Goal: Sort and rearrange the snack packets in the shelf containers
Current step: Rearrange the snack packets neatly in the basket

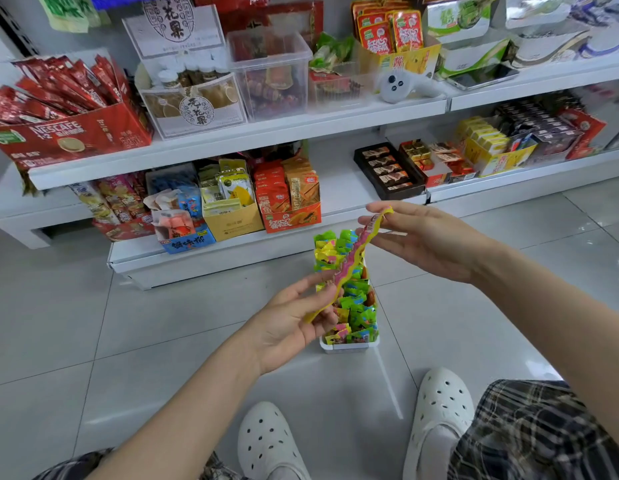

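Fingers of both hands pinch one long yellow-edged packet strip (349, 261): our left hand (294, 320) holds its lower end, our right hand (429, 237) its upper end. Directly beneath the fingers sits a white container (349, 346) on the floor, crowded with bright small packets (353, 306). We judge the strip should be kept taut and lowered lengthwise into the container, without knocking loose packets over its rim.

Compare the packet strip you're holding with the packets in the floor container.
The packet strip is stretched edge-on between left hand and right hand; the container packets stand packed in the white container on the floor. The strip hangs raised above them. Both share yellow-pink colouring.
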Tool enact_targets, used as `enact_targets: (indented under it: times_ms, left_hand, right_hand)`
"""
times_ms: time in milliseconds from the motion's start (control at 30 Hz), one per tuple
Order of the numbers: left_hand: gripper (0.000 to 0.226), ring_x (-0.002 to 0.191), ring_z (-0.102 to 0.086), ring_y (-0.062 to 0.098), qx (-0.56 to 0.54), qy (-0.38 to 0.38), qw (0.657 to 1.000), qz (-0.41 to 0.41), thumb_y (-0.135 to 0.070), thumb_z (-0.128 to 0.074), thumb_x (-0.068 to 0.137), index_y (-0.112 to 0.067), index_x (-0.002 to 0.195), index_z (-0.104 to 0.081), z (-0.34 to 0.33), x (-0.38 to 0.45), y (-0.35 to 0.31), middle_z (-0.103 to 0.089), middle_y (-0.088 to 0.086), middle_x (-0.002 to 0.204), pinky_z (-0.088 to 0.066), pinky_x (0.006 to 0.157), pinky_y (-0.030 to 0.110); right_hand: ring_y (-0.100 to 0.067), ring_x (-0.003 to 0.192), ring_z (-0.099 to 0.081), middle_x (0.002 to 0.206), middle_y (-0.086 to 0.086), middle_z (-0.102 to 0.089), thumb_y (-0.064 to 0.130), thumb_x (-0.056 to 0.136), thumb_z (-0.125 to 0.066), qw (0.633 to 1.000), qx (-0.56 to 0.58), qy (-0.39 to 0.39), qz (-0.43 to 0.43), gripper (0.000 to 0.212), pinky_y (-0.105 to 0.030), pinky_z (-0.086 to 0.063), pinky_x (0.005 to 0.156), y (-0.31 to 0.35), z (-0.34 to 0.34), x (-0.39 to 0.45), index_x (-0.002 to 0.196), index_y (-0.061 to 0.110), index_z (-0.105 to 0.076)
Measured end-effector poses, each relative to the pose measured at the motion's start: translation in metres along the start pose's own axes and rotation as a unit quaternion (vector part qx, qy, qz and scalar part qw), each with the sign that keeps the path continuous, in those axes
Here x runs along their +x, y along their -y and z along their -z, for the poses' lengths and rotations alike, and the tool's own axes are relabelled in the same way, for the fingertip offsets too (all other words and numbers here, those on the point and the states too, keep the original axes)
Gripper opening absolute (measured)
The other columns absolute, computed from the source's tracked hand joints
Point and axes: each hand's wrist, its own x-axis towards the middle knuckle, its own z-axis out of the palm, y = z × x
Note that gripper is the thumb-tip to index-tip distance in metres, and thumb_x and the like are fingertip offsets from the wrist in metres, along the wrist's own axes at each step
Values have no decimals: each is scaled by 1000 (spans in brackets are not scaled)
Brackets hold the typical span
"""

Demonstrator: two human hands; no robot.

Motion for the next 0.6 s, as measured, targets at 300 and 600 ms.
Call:
enact_targets:
  times_ms: [300, 600]
  left_hand:
    - [49, 87, -67, 5, 242, -120, 945, -183, -1, -74, 80, -17, 124, -59, 12, 16, 14, -72, -5, 105, -52, 70, 20]
    - [18, 68, -63, 3, 459, -68, 878, -115, -17, -80, 79, -26, 89, -69, 55, 49, 35, -72, -7, 78, -49, 63, 24]
  right_hand:
    - [-27, 107, -68, 111, -16, -71, 20, 95, -57, 989, -134, 4, -60, 31, -32, -56, 90, 1, 13, -9, 117, -1, -65]
    - [-2, 55, -68, 63, 4, -72, 26, 77, -80, 830, -546, -69, 94, 13, -8, -48, 56, -31, 27, -10, 82, 14, -78]
